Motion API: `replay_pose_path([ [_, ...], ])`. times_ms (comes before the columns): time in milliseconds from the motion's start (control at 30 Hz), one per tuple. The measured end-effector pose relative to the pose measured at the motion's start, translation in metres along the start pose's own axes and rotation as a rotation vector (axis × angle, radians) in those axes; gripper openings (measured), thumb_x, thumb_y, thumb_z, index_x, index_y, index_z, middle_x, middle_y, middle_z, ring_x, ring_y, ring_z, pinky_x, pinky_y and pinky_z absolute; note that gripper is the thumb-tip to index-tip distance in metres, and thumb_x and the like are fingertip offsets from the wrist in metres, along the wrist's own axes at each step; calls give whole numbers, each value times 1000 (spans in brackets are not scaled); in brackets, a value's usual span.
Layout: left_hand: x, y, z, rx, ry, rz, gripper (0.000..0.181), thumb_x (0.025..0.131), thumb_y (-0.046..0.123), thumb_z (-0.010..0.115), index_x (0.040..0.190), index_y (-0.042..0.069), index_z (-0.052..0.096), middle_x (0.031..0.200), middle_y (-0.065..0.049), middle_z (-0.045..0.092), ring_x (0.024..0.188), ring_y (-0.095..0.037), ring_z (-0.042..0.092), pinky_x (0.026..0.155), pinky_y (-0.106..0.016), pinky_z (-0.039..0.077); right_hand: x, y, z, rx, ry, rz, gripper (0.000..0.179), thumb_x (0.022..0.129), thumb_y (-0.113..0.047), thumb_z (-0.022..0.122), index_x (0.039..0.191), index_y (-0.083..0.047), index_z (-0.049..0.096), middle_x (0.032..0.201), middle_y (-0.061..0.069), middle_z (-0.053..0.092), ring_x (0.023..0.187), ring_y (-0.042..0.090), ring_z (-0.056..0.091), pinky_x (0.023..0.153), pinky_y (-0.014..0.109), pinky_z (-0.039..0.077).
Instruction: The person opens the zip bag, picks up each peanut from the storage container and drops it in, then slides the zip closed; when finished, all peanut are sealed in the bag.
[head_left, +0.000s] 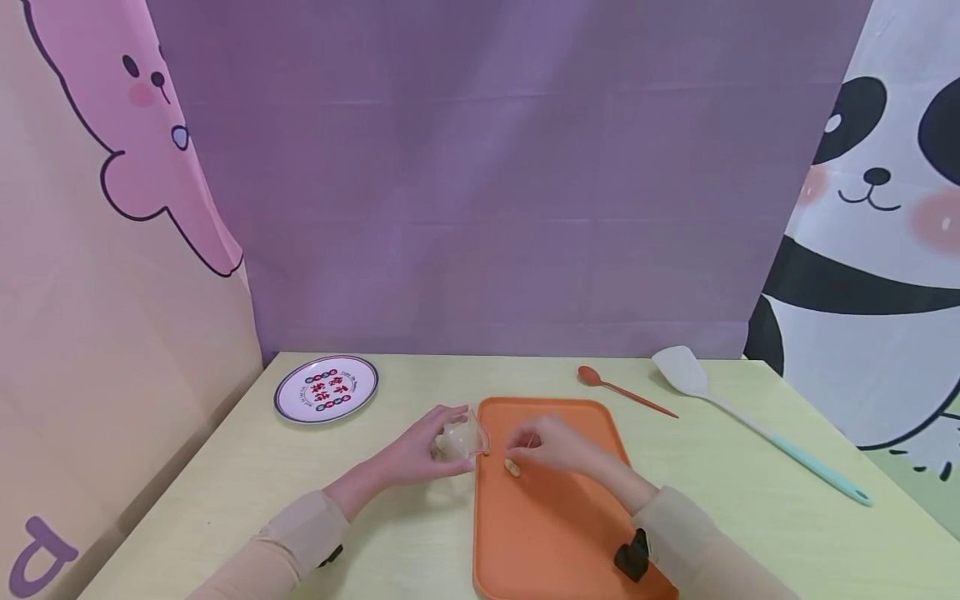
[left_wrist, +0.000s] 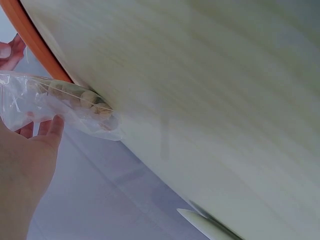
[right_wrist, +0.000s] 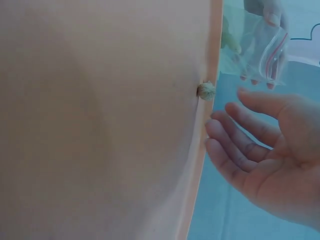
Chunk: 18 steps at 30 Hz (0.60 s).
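Observation:
My left hand (head_left: 420,450) holds a clear zip bag (left_wrist: 75,120) at the left edge of the orange tray (head_left: 555,533). Several peanuts (left_wrist: 90,99) lie inside the bag, and its red-lined opening (right_wrist: 270,57) faces the tray in the right wrist view. One peanut in its shell (head_left: 512,468) rests on the tray near the left rim. Just beside that peanut is my right hand (right_wrist: 275,145), its fingers loosely bent with nothing between them.
A white plate with red and blue print (head_left: 326,390) lies at the back left. Behind and right of the tray are a reddish-brown spoon (head_left: 630,393) and a long white spatula with a mint handle (head_left: 757,429). A purple curtain (head_left: 495,183) hangs behind the table.

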<state>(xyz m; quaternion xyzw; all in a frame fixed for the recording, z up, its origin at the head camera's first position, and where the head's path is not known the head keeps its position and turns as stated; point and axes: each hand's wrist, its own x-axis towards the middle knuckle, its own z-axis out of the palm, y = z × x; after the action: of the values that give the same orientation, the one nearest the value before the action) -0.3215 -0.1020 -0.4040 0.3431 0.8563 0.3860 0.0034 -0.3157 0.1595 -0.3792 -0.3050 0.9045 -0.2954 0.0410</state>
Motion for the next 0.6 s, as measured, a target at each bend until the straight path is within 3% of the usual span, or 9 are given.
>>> replay_pose_path([
  [600, 0, -1, 0, 15, -7, -3, 80, 81, 39, 72, 145, 12, 33, 136, -6, 44, 120, -31, 47, 94, -42, 46, 4, 6, 9, -54, -59, -27, 6, 80, -15, 74, 83, -11, 71, 80, -4, 69, 76, 9, 62, 70, 21, 50],
])
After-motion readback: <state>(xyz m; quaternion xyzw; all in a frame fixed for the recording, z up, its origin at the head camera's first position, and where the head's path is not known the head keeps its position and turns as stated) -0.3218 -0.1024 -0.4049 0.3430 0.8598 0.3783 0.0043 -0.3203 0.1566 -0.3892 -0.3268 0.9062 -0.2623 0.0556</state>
